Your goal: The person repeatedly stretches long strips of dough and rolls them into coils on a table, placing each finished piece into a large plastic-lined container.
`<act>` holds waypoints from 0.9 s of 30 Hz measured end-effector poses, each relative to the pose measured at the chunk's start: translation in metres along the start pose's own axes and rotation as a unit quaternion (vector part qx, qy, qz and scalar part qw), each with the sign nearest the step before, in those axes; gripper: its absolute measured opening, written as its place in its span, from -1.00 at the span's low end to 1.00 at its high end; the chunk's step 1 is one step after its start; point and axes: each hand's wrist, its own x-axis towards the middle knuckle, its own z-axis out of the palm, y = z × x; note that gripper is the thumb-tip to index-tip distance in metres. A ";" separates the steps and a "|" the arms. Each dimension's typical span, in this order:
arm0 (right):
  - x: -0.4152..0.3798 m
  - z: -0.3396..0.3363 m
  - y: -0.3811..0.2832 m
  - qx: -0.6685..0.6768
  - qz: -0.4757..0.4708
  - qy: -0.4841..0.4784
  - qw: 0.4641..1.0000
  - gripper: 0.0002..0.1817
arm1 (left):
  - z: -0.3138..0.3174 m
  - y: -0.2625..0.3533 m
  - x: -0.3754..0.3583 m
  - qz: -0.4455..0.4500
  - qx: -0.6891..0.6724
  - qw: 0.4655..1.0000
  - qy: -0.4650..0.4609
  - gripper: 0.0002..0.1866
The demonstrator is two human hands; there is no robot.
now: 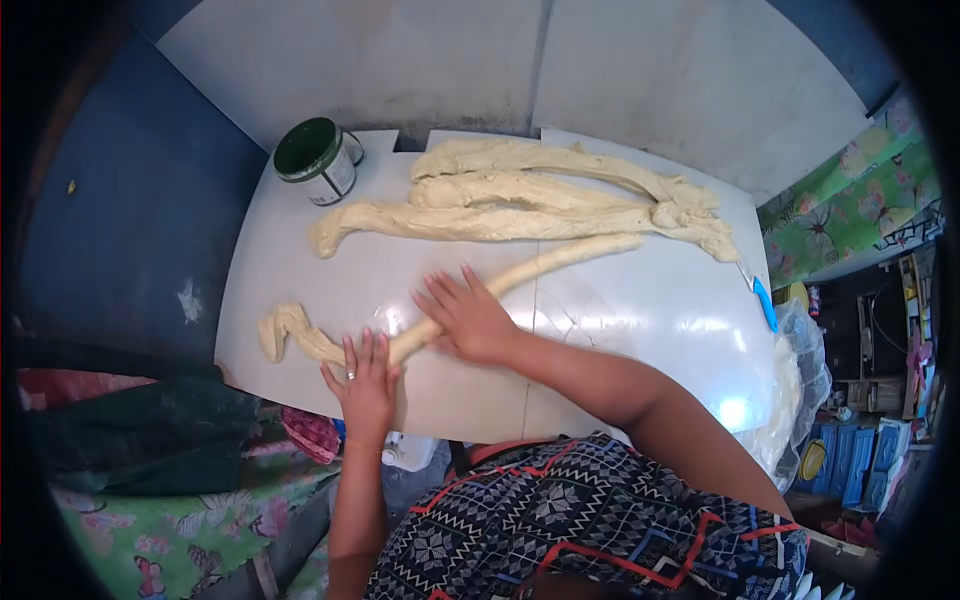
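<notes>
A long rope of dough (540, 266) runs diagonally over the white tabletop (620, 320), smooth at its upper right and thicker and lumpy at its lower left end. My left hand (366, 378), with a ring on one finger, lies on the rope near the lumpy part, fingers stretched out. Farther along, my right hand (470, 318) rests flat across the same rope with its fingers spread. Behind both hands, several thick strips of dough (520, 215) lie side by side and come together at the right.
A green-rimmed tub (316, 162) stands at the back left. A knife with a blue handle (764, 304) lies at the table's right edge, above a clear plastic bag (798, 370). Grey wall panels (660, 80) border the back, and a blue wall (140, 190) the left.
</notes>
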 end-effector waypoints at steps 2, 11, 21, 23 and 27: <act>-0.057 -0.010 -0.014 0.064 -0.035 -0.010 0.997 -0.18 | -0.010 0.005 -0.020 0.022 0.006 0.999 -0.041 -0.36; -0.055 -0.033 0.125 -0.097 0.264 0.146 0.949 -0.31 | 0.005 0.094 0.036 0.142 -0.132 0.981 0.007 -0.16; -0.157 -0.067 0.054 -0.031 0.298 -0.006 0.954 -0.23 | -0.014 0.049 0.017 0.180 -0.309 0.930 -0.084 -0.26; -0.156 -0.065 0.044 -0.025 0.308 -0.006 0.951 -0.23 | -0.022 0.016 0.022 0.030 -0.324 0.940 0.101 -0.30; -0.088 -0.050 0.003 0.137 0.023 0.038 0.990 -0.28 | -0.013 -0.101 0.069 -0.308 -0.130 0.888 0.317 -0.24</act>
